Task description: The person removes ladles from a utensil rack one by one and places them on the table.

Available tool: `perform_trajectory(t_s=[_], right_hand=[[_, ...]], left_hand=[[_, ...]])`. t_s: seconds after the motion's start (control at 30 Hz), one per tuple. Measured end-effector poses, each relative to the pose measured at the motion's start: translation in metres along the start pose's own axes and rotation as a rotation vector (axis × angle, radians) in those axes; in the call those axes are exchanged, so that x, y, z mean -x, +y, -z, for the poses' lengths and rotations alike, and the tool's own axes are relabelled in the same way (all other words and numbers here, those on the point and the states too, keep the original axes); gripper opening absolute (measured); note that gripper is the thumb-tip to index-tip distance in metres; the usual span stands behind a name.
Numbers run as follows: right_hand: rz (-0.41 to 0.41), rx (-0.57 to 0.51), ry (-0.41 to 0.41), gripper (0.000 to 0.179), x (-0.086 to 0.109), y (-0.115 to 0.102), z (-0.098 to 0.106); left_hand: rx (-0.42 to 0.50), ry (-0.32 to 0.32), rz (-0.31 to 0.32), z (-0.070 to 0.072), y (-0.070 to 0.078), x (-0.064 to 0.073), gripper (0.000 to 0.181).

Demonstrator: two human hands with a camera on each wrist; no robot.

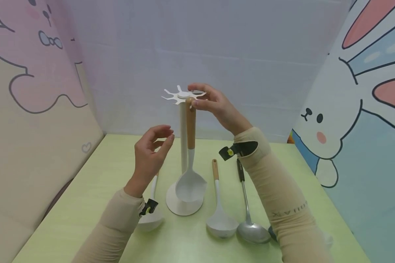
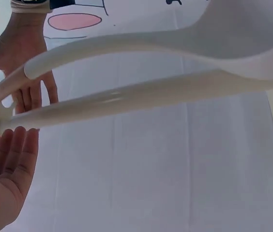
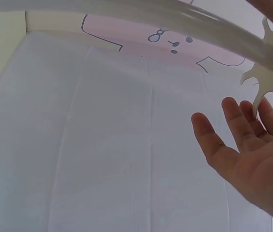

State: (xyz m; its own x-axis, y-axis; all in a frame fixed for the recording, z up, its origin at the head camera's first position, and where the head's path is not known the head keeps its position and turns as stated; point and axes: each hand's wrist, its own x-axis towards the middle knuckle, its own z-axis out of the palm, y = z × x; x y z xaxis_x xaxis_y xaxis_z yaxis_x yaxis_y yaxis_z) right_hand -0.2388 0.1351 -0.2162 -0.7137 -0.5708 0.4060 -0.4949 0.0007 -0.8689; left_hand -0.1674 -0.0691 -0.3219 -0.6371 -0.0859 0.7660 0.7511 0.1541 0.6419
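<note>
A white ladle (image 1: 190, 184) with a wooden handle stands upright along the pole of a white utensil rack (image 1: 183, 138), its bowl over the round base. The tip of its handle is at the rack's ring of hooks. My right hand (image 1: 218, 105) is at that tip: the thumb touches the handle and the forefinger reaches over the hooks. I cannot tell whether they pinch the ladle. In the right wrist view the other fingers (image 3: 239, 126) spread loosely below the hooks. Left of the pole, my left hand (image 1: 153, 146) is raised, fingers relaxed and holding nothing.
On the pale green table (image 1: 95, 175) lie a second white ladle (image 1: 221, 223) and a steel ladle (image 1: 253, 232) to the right. Another white utensil (image 1: 149, 221) lies under my left wrist. My right sleeve partly hides more utensils. Cartoon-printed walls (image 1: 378, 164) flank the table.
</note>
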Motion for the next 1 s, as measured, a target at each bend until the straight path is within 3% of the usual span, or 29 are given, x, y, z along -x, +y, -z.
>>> perform_trajectory(t_s=[0.23,0.6,1.0], right_hand=[[-0.019,0.009,0.060,0.066,0.005,-0.003,-0.004],[-0.038,0.034,0.136,0.063,0.010,-0.009,-0.013],[-0.095,0.165,0.226,0.061,0.014,-0.016,-0.019]], left_hand=[[0.104,-0.045,-0.047,-0.016,0.010,0.001,0.030],[0.130,-0.062,-0.010,-0.029,0.012,0.007,0.042],[0.138,0.016,0.073,-0.045,0.005,0.014,0.038]])
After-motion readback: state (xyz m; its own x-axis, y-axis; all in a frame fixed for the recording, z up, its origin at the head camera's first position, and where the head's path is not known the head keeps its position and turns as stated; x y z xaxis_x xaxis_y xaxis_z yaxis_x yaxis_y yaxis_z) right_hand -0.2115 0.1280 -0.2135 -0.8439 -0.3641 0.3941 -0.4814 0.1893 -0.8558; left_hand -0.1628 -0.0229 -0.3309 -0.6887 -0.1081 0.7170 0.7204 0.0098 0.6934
